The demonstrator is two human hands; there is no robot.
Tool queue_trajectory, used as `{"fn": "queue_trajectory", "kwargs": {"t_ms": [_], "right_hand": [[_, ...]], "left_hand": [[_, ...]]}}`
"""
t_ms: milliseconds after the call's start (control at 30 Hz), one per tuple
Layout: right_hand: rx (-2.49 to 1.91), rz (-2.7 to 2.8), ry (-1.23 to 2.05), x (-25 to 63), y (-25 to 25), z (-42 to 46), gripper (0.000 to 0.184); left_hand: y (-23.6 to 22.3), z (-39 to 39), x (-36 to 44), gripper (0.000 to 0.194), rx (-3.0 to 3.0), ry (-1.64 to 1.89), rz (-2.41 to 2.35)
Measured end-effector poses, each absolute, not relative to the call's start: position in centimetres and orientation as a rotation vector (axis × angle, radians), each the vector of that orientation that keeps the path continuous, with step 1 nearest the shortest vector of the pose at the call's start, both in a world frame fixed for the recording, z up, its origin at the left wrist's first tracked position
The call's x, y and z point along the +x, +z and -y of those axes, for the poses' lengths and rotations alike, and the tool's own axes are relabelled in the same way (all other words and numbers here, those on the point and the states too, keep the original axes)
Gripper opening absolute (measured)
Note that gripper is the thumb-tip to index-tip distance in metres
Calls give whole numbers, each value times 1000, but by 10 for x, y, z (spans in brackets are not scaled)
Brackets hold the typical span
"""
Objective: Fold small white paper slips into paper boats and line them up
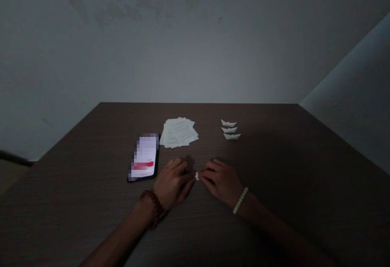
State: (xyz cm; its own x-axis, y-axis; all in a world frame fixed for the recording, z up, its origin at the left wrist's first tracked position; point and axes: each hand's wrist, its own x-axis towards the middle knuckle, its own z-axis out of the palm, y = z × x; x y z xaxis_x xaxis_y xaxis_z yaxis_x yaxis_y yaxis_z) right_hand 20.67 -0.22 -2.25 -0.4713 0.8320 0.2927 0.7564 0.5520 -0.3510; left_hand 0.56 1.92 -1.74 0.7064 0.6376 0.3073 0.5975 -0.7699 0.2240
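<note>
The paper piece (197, 176) sits between left hand (174, 181) and right hand (224, 181).

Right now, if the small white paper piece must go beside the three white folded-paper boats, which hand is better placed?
Probably the right hand: it holds the paper piece, and the boats lie beyond it. The left hand holds that piece too, but sits farther from them.

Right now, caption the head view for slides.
Left hand and right hand pinch white paper near smartphone, printed sheets and three paper boats.
</note>
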Motion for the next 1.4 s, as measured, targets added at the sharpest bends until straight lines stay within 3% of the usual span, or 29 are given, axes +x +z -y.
{"fn": "queue_trajectory", "kwargs": {"t_ms": [400,1000,1133,1400], "right_hand": [[-1356,2347,277,205,-19,4,16],[-1175,2572,149,211,-16,2,22],[-1155,2632,172,216,-8,5,33],[-1128,2600,141,220,-9,8,29]], "left_hand": [[-1,-10,3,16,2951,389,-945],[-18,-17,-5,17,2900,739,-678],[-15,-13,-1,17,2939,721,-688],[-15,-11,4,25,2971,618,-739]]}}
